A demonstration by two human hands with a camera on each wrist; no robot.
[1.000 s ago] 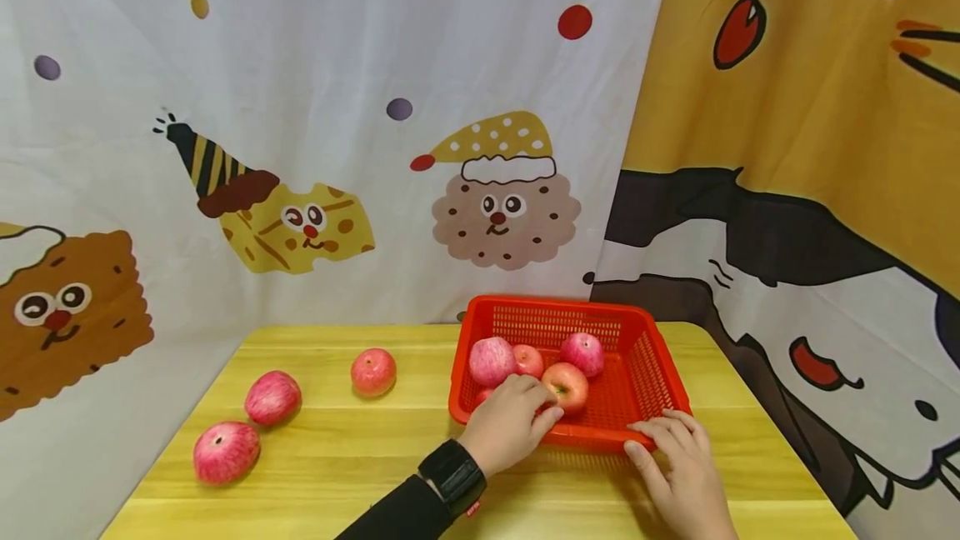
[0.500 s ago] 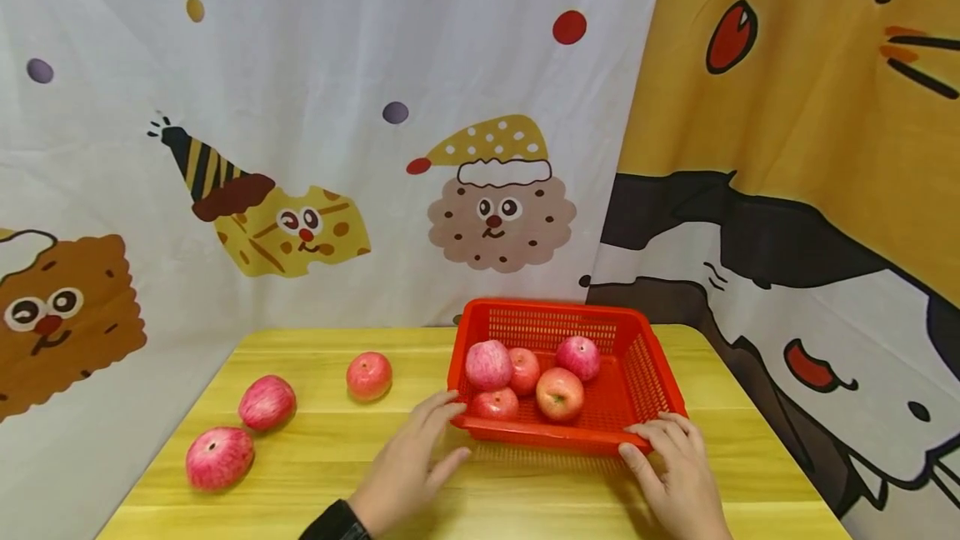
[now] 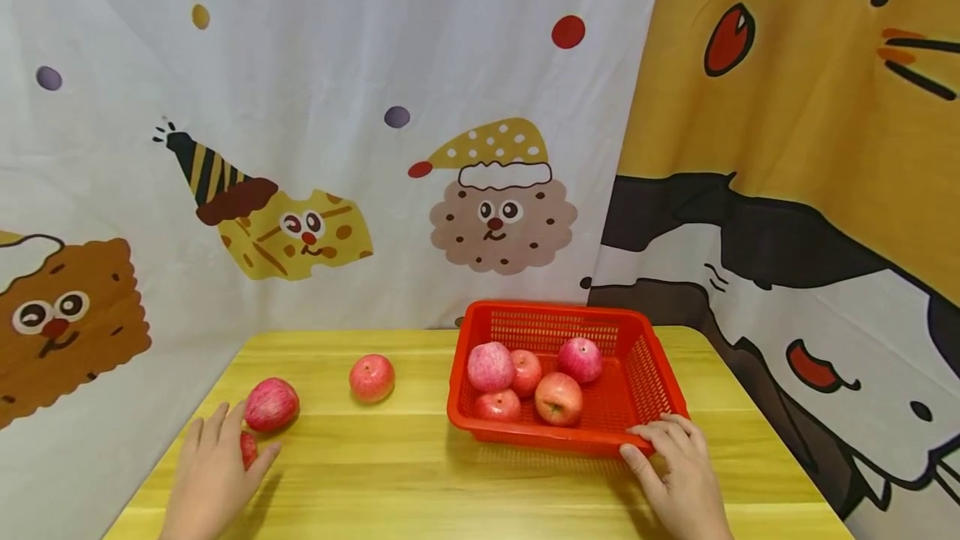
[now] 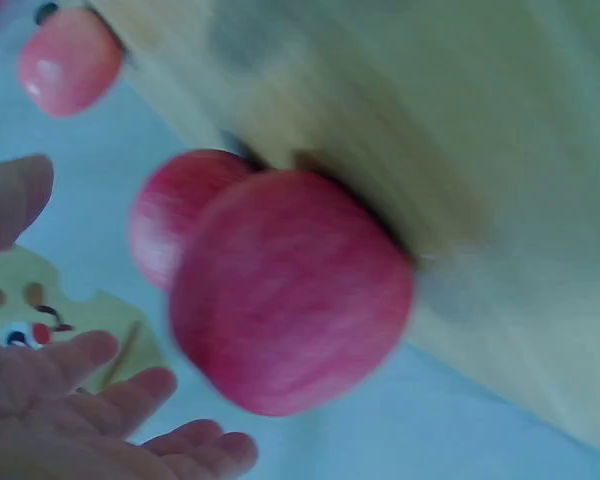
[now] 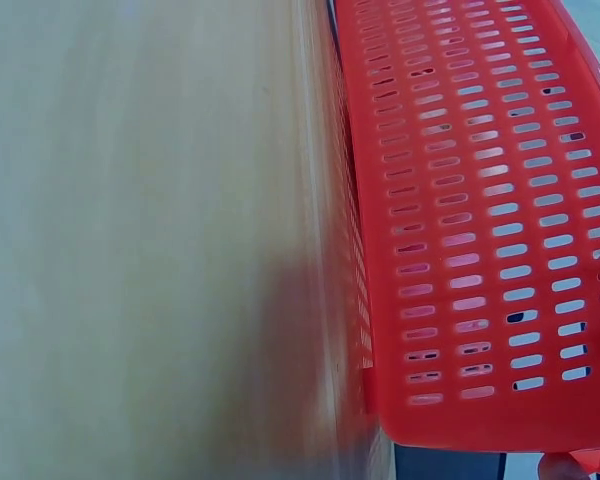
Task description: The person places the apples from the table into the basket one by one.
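Note:
My left hand (image 3: 213, 469) is over the nearest red apple (image 3: 248, 448) at the table's left, its fingers spread and mostly hiding it. In the left wrist view that apple (image 4: 300, 290) looms large and blurred, with a gap to the outstretched fingers (image 4: 130, 400). Just behind it lies a second striped apple (image 3: 272, 405). At the right, my right hand (image 3: 675, 473) holds the front right corner of a red plastic basket (image 3: 540, 437), fingers over the rim and thumb outside. Several apples, among them a paler one (image 3: 558, 399), sit in the basket's left and middle.
Another apple (image 3: 372, 378) stands alone on the wooden table (image 3: 375, 482), between the left pair and the basket. A cartoon-printed curtain (image 3: 330, 148) hangs right behind the table's back edge.
My left hand has left the apples in the basket, passed its front left corner and swung far left to the nearest loose apple. The right hand has stayed at the basket's corner.

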